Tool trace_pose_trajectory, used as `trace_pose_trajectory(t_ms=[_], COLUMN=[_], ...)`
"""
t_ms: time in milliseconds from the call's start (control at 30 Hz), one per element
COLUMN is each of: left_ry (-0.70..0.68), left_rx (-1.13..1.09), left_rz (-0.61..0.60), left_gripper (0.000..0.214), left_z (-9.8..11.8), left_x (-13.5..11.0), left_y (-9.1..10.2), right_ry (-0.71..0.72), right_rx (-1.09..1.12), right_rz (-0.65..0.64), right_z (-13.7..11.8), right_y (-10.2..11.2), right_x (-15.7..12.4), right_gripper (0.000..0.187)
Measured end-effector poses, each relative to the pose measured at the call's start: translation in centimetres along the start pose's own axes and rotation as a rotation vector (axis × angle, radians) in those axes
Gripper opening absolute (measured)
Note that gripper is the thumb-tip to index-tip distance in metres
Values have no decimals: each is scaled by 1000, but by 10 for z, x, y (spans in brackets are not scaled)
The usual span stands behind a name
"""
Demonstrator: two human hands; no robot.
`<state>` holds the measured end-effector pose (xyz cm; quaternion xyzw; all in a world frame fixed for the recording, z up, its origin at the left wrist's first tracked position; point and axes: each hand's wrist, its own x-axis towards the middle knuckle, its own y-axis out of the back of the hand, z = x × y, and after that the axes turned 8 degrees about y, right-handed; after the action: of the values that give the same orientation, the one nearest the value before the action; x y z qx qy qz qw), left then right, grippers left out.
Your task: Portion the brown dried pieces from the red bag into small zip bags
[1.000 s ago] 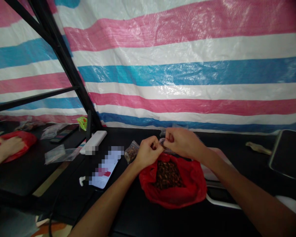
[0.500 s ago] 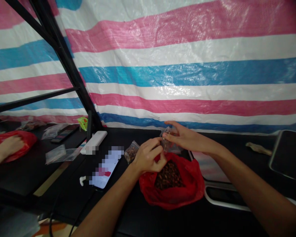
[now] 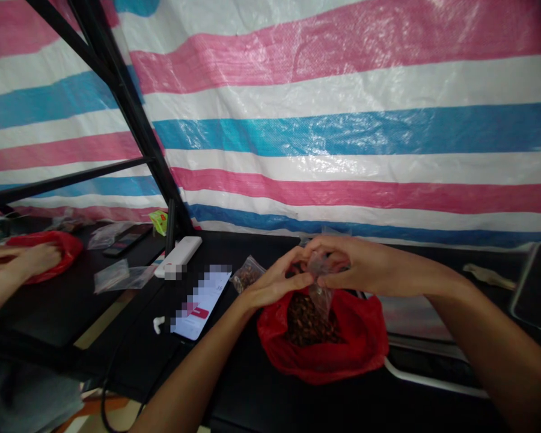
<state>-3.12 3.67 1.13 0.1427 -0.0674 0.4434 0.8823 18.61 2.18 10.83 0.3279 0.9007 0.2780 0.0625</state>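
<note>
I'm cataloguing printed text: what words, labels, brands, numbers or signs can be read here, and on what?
None can be read with certainty.
Black-edged smartphone with a lit, pale screen: small marks, too blurred and partly pixelated.
White, oblong, hard-cased device: one end pixelated, nothing legible.
Shiny yellow-green packet: reddish mark, too small to read.
Crumpled, open red plastic bag: no lettering visible.

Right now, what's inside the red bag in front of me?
Inside the red bag is a heap of small brown pieces. A clear plastic bag hangs across part of the heap, and anything under the top layer is covered.
</note>
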Motion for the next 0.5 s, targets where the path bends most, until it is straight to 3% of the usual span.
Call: trace_pose_trajectory(t_ms=[100, 333, 500], left_ry=[2, 131, 174], left_rx=[-63, 48, 17], left_rz=[-121, -226, -302], left_gripper=[60, 26, 51], left_z=[4, 17, 18], left_x=[1, -2, -4], left_y=[-1, -3, -2], right_ry=[-8, -75, -93], right_rx=[-19, -152, -238], right_rz=[11, 10, 36], right_z=[-4, -18, -14], right_y=[0, 0, -2], right_x=[0, -5, -7], right_gripper=[34, 30, 23])
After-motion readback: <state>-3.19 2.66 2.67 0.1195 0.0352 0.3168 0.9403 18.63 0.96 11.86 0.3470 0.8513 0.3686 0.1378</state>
